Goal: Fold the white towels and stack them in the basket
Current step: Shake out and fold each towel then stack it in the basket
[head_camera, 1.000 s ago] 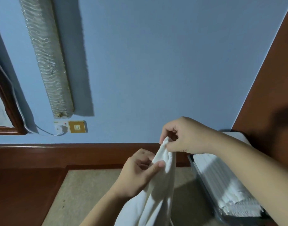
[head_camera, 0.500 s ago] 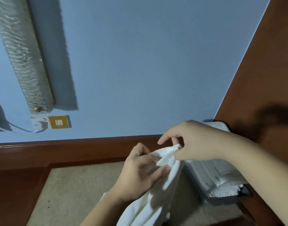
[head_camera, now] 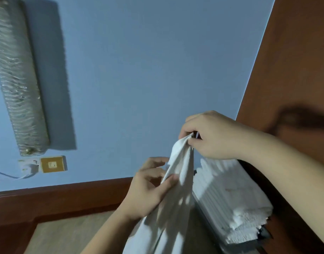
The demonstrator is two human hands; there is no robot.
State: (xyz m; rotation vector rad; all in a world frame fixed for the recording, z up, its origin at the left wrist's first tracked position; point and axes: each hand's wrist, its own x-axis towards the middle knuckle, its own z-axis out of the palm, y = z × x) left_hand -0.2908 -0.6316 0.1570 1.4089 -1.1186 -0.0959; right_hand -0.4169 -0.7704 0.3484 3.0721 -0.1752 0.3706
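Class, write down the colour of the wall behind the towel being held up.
Light blue: the wall is plain, seen in the head view behind the white towel.

Right hand: rising from its position half a second ago, now pinching the top corner of the white towel higher and further right, well above the left hand.

Left hand: sliding lower along the towel's edge; the gap between the two hands is widening where earlier they were nearly touching. Thumb is now lying across the cloth's front.

White towel: being drawn taut and longer between the hands, its upper part straightening from a bunched clump.

Stack of folded towels: showing more fully in view, as the camera is turning further right.

Basket: only a dark corner now visible beneath the stack.
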